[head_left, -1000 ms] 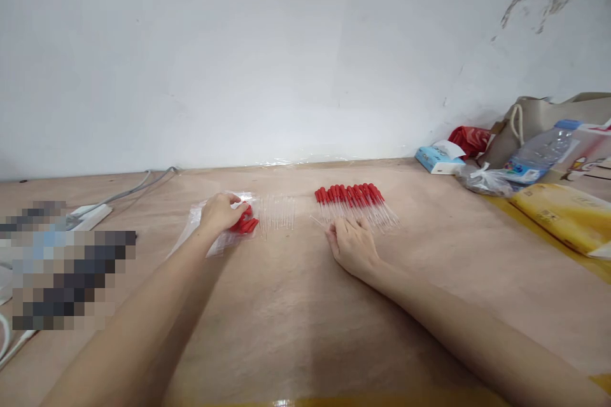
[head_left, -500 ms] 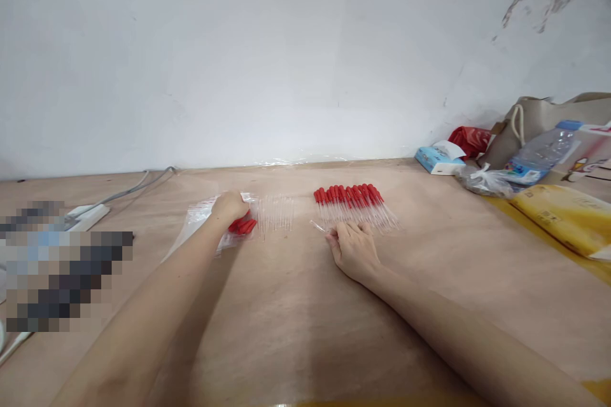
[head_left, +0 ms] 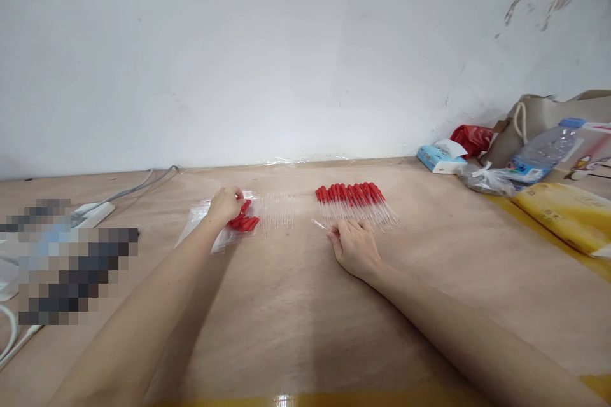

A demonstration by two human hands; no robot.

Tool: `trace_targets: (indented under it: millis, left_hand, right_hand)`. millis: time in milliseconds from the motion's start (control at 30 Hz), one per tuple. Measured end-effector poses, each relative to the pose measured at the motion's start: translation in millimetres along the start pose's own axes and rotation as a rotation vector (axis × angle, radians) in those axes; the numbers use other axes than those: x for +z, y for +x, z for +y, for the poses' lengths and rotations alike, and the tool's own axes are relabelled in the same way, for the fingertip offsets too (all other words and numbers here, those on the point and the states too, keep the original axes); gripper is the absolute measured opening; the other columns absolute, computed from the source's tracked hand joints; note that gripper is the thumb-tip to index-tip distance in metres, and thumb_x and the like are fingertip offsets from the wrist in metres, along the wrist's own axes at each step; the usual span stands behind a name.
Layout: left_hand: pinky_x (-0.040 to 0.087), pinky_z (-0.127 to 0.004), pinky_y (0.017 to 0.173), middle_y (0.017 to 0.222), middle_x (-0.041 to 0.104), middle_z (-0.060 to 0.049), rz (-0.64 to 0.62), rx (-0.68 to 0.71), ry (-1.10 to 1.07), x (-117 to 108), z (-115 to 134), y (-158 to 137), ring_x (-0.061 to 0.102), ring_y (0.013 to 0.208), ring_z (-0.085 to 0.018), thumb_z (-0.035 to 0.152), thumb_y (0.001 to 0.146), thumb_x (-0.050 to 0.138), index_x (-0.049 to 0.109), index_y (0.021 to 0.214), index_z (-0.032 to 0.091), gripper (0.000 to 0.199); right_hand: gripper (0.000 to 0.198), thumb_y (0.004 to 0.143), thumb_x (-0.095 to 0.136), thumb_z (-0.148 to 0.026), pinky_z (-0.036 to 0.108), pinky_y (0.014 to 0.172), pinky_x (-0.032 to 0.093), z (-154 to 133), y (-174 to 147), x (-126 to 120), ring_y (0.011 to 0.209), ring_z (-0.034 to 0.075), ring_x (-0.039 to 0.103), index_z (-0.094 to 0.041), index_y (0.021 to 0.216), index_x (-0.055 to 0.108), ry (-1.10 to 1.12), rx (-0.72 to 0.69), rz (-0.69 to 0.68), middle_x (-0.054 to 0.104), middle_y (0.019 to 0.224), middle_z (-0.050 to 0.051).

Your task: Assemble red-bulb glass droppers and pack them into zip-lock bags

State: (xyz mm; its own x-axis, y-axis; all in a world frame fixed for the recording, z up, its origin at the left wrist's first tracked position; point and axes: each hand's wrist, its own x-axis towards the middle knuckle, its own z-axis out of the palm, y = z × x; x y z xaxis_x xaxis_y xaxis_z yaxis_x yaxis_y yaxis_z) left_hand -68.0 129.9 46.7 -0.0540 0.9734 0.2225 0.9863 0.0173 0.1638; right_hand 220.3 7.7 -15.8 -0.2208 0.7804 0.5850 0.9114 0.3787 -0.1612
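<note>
The left hand [head_left: 226,205] is reaching over the loose red rubber bulbs [head_left: 249,224], which are lying on a clear plastic bag [head_left: 196,216] on the desk [head_left: 267,311]; its fingers are bending down at them, but I cannot tell whether they are closing on one. The right hand [head_left: 356,247] is clamping a single clear tube [head_left: 319,224] between thumb and fingers, its free end pointing left, just below the row of red-topped droppers [head_left: 351,194].

If the right hand slips forward, it could be knocking those droppers out of line, since the knuckles are sitting right against their thin ends. A low sweep of the left hand could be scattering the bare clear tubes [head_left: 278,211], which are lying close beside the bag, and a hard squeeze might be cracking the held one.

Counting: two hands are working, one bag is lying flat, one tube is being held. About a dozen droppers and roughly ten bare tubes are showing; the bulbs are overlapping, so several, no surer.
</note>
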Motion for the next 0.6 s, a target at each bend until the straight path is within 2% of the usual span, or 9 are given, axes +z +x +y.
trace_targets:
  millis: [167, 267, 300, 333, 367, 467, 533, 600]
  left_hand:
    - [0.042, -0.026, 0.061, 0.082, 0.063, -0.005, 0.074, -0.014, -0.054, -5.8, -2.4, -3.6, 0.058, 0.076, -0.02, 0.031, 0.068, 0.06, 0.058, 0.08, 0.02, 0.017]
    - [0.042, -0.027, 0.068, 0.089, 0.061, -0.006, 0.205, -0.017, -0.103, -13.4, 6.1, -16.9, 0.057, 0.083, -0.02, 0.032, 0.074, 0.054, 0.057, 0.091, 0.019, 0.022]
    - [0.042, -0.028, 0.071, 0.092, 0.06, -0.006, 0.263, -0.007, -0.146, -14.4, 11.5, -25.1, 0.057, 0.085, -0.019, 0.033, 0.077, 0.05, 0.055, 0.096, 0.019, 0.024]
    - [0.043, -0.028, 0.072, 0.093, 0.059, -0.006, 0.352, 0.033, -0.276, -13.9, 18.2, -35.2, 0.057, 0.081, -0.017, 0.033, 0.078, 0.049, 0.055, 0.099, 0.018, 0.026]
    - [0.044, -0.027, 0.068, 0.091, 0.059, -0.005, 0.356, 0.101, -0.445, -11.6, 25.9, -46.8, 0.058, 0.075, -0.015, 0.034, 0.079, 0.049, 0.055, 0.098, 0.018, 0.026]
    - [0.044, -0.024, 0.059, 0.077, 0.06, -0.002, 0.146, 0.229, -0.853, 4.7, 50.8, -84.2, 0.059, 0.067, -0.014, 0.035, 0.077, 0.053, 0.054, 0.088, 0.017, 0.021]
    - [0.043, -0.022, 0.053, 0.067, 0.057, 0.0, 0.013, 0.239, -0.976, 19.4, 64.0, -104.3, 0.057, 0.06, -0.013, 0.033, 0.073, 0.058, 0.051, 0.081, 0.018, 0.018]
    - [0.043, -0.022, 0.054, 0.067, 0.055, 0.001, -0.057, 0.247, -1.099, 32.8, 71.3, -117.0, 0.056, 0.06, -0.012, 0.03, 0.071, 0.061, 0.047, 0.076, 0.018, 0.019]
  right_hand:
    - [0.015, 0.086, 0.04, -0.024, 0.029, 0.068, 0.022, 0.2, 0.2, 0.4, 0.069, 0.015, 0.05, -0.016, 0.077, 0.049, 0.002, 0.004, -0.008, 0.059, 0.072, 0.002]
    - [0.016, 0.086, 0.04, -0.023, 0.029, 0.068, 0.023, 0.6, 0.5, 1.6, 0.069, 0.015, 0.051, -0.015, 0.077, 0.049, 0.018, 0.017, -0.006, 0.06, 0.072, 0.002]
    - [0.015, 0.086, 0.04, -0.023, 0.029, 0.069, 0.024, 0.8, 0.6, 1.9, 0.069, 0.015, 0.052, -0.015, 0.077, 0.05, 0.033, 0.02, -0.004, 0.06, 0.073, 0.002]
    - [0.015, 0.086, 0.041, -0.023, 0.029, 0.069, 0.025, 0.9, 0.7, 2.1, 0.069, 0.015, 0.053, -0.015, 0.078, 0.05, 0.054, 0.017, -0.001, 0.061, 0.073, 0.002]
    - [0.014, 0.086, 0.041, -0.022, 0.029, 0.069, 0.026, 1.0, 0.8, 2.1, 0.07, 0.015, 0.053, -0.015, 0.081, 0.052, 0.08, 0.009, 0.007, 0.061, 0.074, 0.003]
    - [0.018, 0.087, 0.039, -0.02, 0.028, 0.07, 0.029, 0.8, 0.7, 0.1, 0.078, 0.015, 0.056, -0.015, 0.097, 0.054, 0.166, -0.045, 0.041, 0.064, 0.084, 0.005]
    - [0.022, 0.088, 0.038, -0.02, 0.028, 0.071, 0.03, 0.1, 0.1, -2.6, 0.081, 0.014, 0.056, -0.016, 0.103, 0.054, 0.205, -0.08, 0.05, 0.064, 0.089, 0.005]
    - [0.023, 0.088, 0.037, -0.019, 0.028, 0.071, 0.03, -1.2, -0.9, -5.9, 0.079, 0.013, 0.056, -0.018, 0.102, 0.056, 0.227, -0.105, 0.04, 0.064, 0.089, 0.005]
